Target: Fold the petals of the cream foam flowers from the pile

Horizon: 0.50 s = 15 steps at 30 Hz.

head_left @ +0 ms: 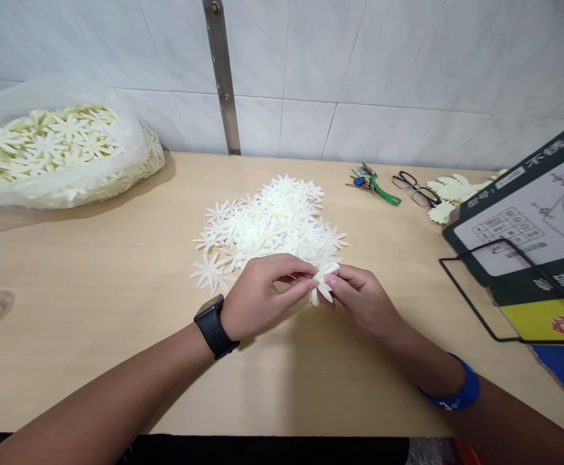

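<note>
Between my two hands is a small stack of cream-white flower-shaped cutouts (324,284), held just above the table. My left hand (270,284), with a black watch on the wrist, pinches the stack's left side between thumb and fingers. On the other side my right hand (366,297) grips it the same way, thumb on top; a blue band circles that wrist. Just beyond the hands lies a loose pile of the same flower cutouts (272,223), with single ones spread at its left edge. How many cutouts are in the stack is hard to make out.
A clear plastic bag (131,174) full of cutouts lies at the back left. Keys with a green strap (383,192), eyeglasses (424,196) and more cutouts (456,188) are at the back right. A printed carton (499,290) and a black wire frame (473,310) stand at the right.
</note>
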Motion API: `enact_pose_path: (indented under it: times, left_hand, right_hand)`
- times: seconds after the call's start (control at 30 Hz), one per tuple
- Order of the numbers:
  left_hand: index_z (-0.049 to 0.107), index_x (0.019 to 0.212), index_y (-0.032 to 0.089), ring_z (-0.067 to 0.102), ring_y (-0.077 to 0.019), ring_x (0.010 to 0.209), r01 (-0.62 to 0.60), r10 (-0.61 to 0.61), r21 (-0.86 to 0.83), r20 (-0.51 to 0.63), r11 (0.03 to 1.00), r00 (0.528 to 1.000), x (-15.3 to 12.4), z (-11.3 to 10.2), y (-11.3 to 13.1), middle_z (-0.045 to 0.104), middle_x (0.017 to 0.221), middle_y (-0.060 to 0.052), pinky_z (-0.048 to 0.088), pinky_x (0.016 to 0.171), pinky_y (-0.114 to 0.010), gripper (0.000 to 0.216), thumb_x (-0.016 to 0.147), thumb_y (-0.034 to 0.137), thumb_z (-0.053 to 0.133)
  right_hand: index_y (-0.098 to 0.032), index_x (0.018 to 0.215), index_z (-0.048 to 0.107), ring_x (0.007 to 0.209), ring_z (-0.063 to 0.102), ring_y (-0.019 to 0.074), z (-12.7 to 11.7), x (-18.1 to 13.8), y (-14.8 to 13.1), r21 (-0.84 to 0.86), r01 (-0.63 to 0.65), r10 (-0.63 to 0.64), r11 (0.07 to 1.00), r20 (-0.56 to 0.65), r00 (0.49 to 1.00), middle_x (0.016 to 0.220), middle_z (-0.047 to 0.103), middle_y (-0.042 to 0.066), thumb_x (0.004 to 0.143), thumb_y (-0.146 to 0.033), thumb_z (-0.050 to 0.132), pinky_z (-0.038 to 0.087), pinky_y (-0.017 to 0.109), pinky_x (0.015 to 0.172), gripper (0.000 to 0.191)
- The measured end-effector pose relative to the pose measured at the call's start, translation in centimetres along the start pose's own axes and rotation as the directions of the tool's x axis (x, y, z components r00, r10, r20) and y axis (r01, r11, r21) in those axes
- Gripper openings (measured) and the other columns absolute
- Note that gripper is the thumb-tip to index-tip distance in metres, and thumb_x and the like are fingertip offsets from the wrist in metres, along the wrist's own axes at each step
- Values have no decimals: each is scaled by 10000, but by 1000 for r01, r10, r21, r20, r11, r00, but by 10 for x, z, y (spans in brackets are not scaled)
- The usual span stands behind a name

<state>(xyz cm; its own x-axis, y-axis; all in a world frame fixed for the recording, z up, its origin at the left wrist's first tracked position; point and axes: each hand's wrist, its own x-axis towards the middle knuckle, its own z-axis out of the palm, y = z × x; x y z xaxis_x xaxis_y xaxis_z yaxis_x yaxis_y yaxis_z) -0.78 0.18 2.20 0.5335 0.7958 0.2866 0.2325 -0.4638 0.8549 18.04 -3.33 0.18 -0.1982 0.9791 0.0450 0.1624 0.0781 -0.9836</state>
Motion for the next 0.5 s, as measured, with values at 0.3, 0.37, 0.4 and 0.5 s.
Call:
enact_pose_path:
  times: [0.3, 0.37, 0.4, 0.5]
  left_hand:
    - [730, 980, 155, 662, -151, 812, -33, 32, 31, 15, 999, 999, -2, 0, 5, 732, 905, -59, 532, 746, -250, 186, 831, 248, 671]
    - [738, 975, 168, 664, -142, 822, -21, 21, 6, 20, 1000, 1000, -2, 0, 5, 736, 912, -49, 522, 728, -230, 167, 866, 210, 618]
    - [741, 969, 172, 665, -139, 826, -15, 15, -6, 20, 1000, 1000, -1, -1, 5, 738, 917, -44, 519, 720, -223, 169, 873, 194, 604]
    - [748, 942, 176, 668, -139, 834, 28, -28, -25, 5, 999, 1000, 0, 0, 4, 745, 919, -36, 518, 719, -223, 169, 870, 159, 596]
  right_hand:
    - [-192, 586, 513, 591, 479, 128, 1, 0, -3, -20, -7, 7, 1000, -6, 1000, 585, 513, -16, 894, -241, 472, 388, 266, 596, 314]
    - [-191, 591, 519, 594, 486, 131, 1, 0, -3, -13, -4, 4, 1000, -1, 1000, 590, 520, -12, 897, -248, 471, 394, 269, 600, 316]
    - [-191, 590, 519, 594, 489, 131, 1, 0, -2, -13, -2, 2, 1000, -1, 1000, 590, 522, -11, 898, -251, 471, 397, 269, 601, 318]
    - [-190, 599, 531, 594, 493, 131, 0, -1, -2, -17, 0, 0, 1000, -3, 1000, 593, 531, -9, 903, -255, 471, 402, 269, 606, 316]
